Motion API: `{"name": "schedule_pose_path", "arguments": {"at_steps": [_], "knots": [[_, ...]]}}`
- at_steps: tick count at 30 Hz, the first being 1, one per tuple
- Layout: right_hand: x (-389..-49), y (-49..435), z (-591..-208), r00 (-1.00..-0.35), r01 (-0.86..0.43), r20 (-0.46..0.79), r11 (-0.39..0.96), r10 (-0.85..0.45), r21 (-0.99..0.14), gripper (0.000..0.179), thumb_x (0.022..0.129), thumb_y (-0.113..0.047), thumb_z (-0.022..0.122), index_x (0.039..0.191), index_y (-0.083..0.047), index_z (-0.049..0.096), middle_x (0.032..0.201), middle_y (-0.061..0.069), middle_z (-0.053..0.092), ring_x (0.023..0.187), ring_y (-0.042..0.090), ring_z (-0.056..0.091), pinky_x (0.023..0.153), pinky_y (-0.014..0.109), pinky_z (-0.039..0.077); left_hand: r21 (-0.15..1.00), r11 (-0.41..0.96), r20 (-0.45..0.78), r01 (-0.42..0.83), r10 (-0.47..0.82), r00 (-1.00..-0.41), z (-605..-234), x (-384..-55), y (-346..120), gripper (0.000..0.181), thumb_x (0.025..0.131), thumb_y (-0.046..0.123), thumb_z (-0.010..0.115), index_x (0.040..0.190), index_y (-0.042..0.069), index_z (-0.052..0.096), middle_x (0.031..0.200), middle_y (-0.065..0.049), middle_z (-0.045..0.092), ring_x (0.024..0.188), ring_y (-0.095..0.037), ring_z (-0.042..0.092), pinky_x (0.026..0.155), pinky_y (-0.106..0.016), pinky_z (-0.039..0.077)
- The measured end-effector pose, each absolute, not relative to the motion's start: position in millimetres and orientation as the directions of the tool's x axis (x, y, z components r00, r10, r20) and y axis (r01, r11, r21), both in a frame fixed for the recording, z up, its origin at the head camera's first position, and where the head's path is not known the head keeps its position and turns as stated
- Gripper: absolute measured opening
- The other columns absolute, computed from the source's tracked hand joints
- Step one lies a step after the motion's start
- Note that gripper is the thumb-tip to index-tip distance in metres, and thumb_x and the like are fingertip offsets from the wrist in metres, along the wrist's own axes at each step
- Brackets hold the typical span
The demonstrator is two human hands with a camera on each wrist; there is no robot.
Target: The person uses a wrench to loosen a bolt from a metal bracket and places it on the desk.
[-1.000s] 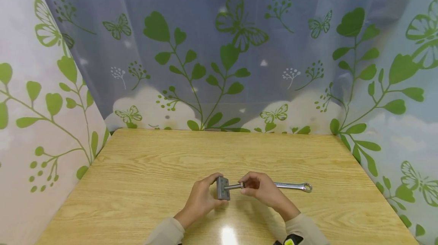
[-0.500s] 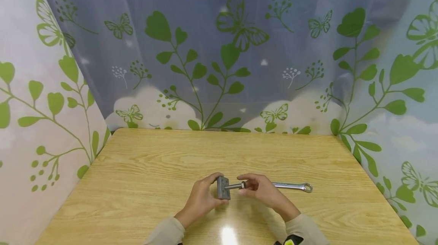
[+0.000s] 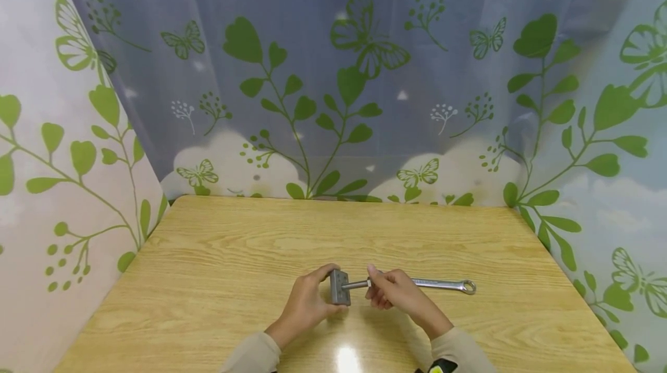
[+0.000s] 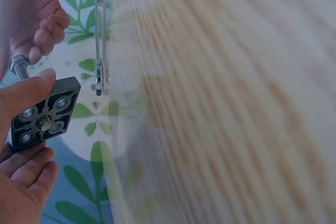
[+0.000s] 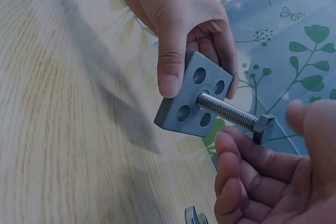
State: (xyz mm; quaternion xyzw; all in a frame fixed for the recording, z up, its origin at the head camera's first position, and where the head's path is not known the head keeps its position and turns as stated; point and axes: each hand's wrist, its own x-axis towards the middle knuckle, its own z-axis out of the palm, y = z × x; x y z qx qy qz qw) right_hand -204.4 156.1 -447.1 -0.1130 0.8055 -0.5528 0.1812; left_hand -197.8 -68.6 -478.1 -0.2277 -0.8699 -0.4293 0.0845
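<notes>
My left hand (image 3: 306,304) holds a square grey metal plate (image 3: 336,287) by its edges, thumb on one side and fingers on the other. A hex bolt (image 5: 228,111) runs through the plate's centre, between several round holes; in the left wrist view its threaded tip (image 4: 44,123) shows on the far face. Near the bolt's hex head (image 5: 263,128) is my right hand (image 3: 402,296), its fingers loosely bent below the head. The right thumb (image 5: 315,124) stands apart from the head, and the index fingertip lies at or close against the bolt's shank.
A combination wrench (image 3: 443,284) lies on the wooden table (image 3: 234,257) beyond and right of my right hand, its ring end pointing right. A curtain (image 3: 312,130) with green leaves and butterflies surrounds the table's back and sides.
My right hand held the bolt's head between thumb and fingers, then spread its fingers off it. Now its thumb is up and its fingers are lower. The left hand and plate stay put.
</notes>
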Motion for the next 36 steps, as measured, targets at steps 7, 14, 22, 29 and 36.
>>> {"name": "schedule_pose_path", "arguments": {"at_steps": [7,14,22,29,36], "knots": [[-204.7,158.0,-444.1,-0.909,-0.047,-0.116,0.375,-0.401,-0.926,0.04,0.096,-0.033,0.059,0.093,0.007,0.067,0.073,0.004,0.063,0.066,0.015,0.058,0.063,0.034,0.055,0.721,0.528,0.313,0.448,0.329,-0.891,-477.8,-197.6,-68.9,0.072,0.062,0.012,0.09,0.126,0.001,0.057,0.124,-0.017,0.063,0.115,-0.033,0.06,0.098,-0.047,0.049],[-207.3,160.9,-445.0,-0.911,-0.12,-0.035,0.346,-0.41,-0.931,0.026,0.088,-0.013,0.069,0.111,0.0,0.068,0.093,0.008,0.065,0.082,0.016,0.058,0.068,0.025,0.053,0.712,0.537,0.316,0.452,0.33,-0.89,-477.8,-198.0,-70.0,0.072,0.062,0.013,0.09,0.125,0.001,0.058,0.123,-0.017,0.063,0.114,-0.033,0.06,0.098,-0.046,0.05],[-208.1,160.7,-445.6,-0.912,-0.12,-0.025,0.324,-0.41,-0.938,0.027,0.086,-0.004,0.069,0.112,0.003,0.068,0.095,0.014,0.065,0.08,0.017,0.057,0.066,0.027,0.054,0.711,0.541,0.313,0.45,0.33,-0.891,-478.4,-198.7,-70.4,0.072,0.062,0.014,0.09,0.125,0.001,0.058,0.123,-0.017,0.063,0.114,-0.033,0.06,0.098,-0.046,0.05],[-207.5,161.6,-448.2,-0.908,-0.109,-0.044,0.337,-0.417,-0.935,0.03,0.087,-0.007,0.07,0.115,0.002,0.066,0.094,0.012,0.064,0.081,0.017,0.056,0.066,0.024,0.051,0.707,0.549,0.309,0.446,0.327,-0.893,-479.1,-197.9,-69.7,0.072,0.062,0.014,0.09,0.125,0.001,0.058,0.123,-0.017,0.063,0.114,-0.033,0.061,0.097,-0.046,0.05],[-204.4,162.6,-449.5,-0.896,-0.056,-0.122,0.384,-0.426,-0.922,0.042,0.098,-0.034,0.056,0.109,0.005,0.066,0.094,0.01,0.066,0.087,0.021,0.061,0.078,0.039,0.056,0.718,0.543,0.308,0.436,0.314,-0.898,-479.8,-197.6,-68.8,0.072,0.062,0.014,0.091,0.125,0.001,0.058,0.123,-0.017,0.063,0.114,-0.033,0.06,0.098,-0.046,0.05]]}}
